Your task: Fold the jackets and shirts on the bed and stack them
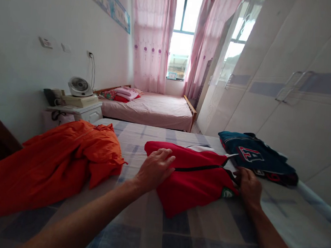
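Note:
A red jacket with a dark zipper, white parts and a green badge lies folded on the checked bedsheet. My left hand rests on its left part, fingers stretched out over the cloth. At the collar end, my right hand has its fingers pinched together on the jacket's edge. The fingertips of the right hand are partly hidden by the cloth and the hand itself.
To the left an orange jacket is spread loosely. Folded dark blue clothing with a letter A lies at the right. Beyond are a pink-covered bed, a nightstand with a fan, and a white wardrobe along the right.

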Action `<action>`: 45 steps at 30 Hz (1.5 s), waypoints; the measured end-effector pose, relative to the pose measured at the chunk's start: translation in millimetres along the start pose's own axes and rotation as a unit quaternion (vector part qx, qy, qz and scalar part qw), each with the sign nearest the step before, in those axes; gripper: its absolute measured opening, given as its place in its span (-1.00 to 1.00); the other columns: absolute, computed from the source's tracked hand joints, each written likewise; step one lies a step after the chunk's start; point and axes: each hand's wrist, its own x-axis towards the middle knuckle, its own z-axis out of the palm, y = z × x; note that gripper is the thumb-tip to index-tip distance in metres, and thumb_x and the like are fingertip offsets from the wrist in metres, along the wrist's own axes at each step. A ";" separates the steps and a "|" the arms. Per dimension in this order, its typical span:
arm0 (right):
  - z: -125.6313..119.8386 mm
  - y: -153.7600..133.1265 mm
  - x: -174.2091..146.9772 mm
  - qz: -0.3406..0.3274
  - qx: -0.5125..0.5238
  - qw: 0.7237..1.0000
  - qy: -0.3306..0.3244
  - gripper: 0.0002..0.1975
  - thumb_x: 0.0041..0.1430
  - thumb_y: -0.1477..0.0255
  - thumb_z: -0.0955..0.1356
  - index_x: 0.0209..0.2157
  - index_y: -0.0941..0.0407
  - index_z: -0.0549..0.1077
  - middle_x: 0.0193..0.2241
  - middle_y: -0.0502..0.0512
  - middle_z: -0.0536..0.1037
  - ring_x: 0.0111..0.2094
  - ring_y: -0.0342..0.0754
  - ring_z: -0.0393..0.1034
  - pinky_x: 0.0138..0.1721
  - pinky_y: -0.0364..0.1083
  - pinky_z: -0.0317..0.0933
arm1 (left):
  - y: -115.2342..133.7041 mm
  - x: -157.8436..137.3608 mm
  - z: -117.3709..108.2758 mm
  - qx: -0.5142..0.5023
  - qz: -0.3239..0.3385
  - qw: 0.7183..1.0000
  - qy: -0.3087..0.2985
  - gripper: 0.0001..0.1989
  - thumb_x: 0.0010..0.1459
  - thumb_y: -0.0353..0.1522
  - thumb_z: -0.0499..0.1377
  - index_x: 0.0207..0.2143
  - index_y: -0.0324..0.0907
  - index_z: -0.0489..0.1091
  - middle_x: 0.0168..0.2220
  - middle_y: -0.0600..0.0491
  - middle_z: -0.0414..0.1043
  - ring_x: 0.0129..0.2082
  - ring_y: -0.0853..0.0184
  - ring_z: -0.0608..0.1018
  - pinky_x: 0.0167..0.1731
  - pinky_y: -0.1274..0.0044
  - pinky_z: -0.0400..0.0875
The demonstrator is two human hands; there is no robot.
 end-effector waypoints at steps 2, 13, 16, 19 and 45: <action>0.8 4.5 -0.8 0.015 0.030 0.999 0.002 -0.60 0.11 0.23 0.14 -0.21 0.16 0.44 -0.38 0.15 0.55 -0.39 0.00 0.39 -0.33 -0.06 0.22 | 12.3 18.9 10.8 0.009 -0.019 0.998 -0.056 -0.65 0.14 -0.24 0.14 -0.05 -0.22 0.36 0.05 -0.16 0.31 0.06 0.08 0.32 0.01 0.26 0.27; 5.0 4.9 0.0 0.026 0.091 0.995 0.010 -0.61 0.06 0.22 0.14 -0.26 0.16 0.42 -0.44 0.13 0.53 -0.45 -0.04 0.37 -0.34 -0.07 0.22 | 32.2 44.2 32.4 0.043 -0.067 0.986 -0.146 -0.82 0.17 -0.37 0.04 -0.42 -0.16 0.41 -0.34 0.02 0.44 -0.32 0.27 0.49 -0.42 0.50 0.30; 6.5 9.2 2.8 0.041 0.112 0.993 0.017 -0.60 0.08 0.21 0.12 -0.25 0.16 0.41 -0.44 0.12 0.53 -0.47 -0.06 0.37 -0.35 -0.08 0.23 | 22.8 60.6 15.6 0.062 -0.085 0.987 -0.119 -0.78 0.23 -0.33 -0.03 -0.36 -0.13 0.39 -0.29 0.05 0.42 -0.35 0.31 0.49 -0.45 0.51 0.27; 8.7 12.7 3.6 0.056 0.130 0.990 0.005 -0.61 0.08 0.21 0.12 -0.25 0.15 0.39 -0.44 0.12 0.53 -0.50 -0.07 0.38 -0.41 -0.10 0.25 | 5.8 95.7 -14.2 0.069 -0.112 0.991 -0.022 -0.77 0.23 -0.31 -0.04 -0.36 -0.15 0.38 -0.29 0.04 0.40 -0.37 0.31 0.48 -0.41 0.50 0.28; 19.8 15.4 7.5 0.020 -0.028 0.989 -0.146 -0.72 0.06 0.36 0.18 -0.24 0.07 0.43 -0.44 0.01 0.58 -0.49 -0.09 0.43 -0.41 -0.13 0.18 | -50.4 71.1 -29.7 0.092 -0.116 0.980 -0.131 -0.68 0.18 -0.12 -0.02 -0.28 -0.09 0.43 -0.37 0.03 0.50 -0.35 0.24 0.54 -0.37 0.49 0.32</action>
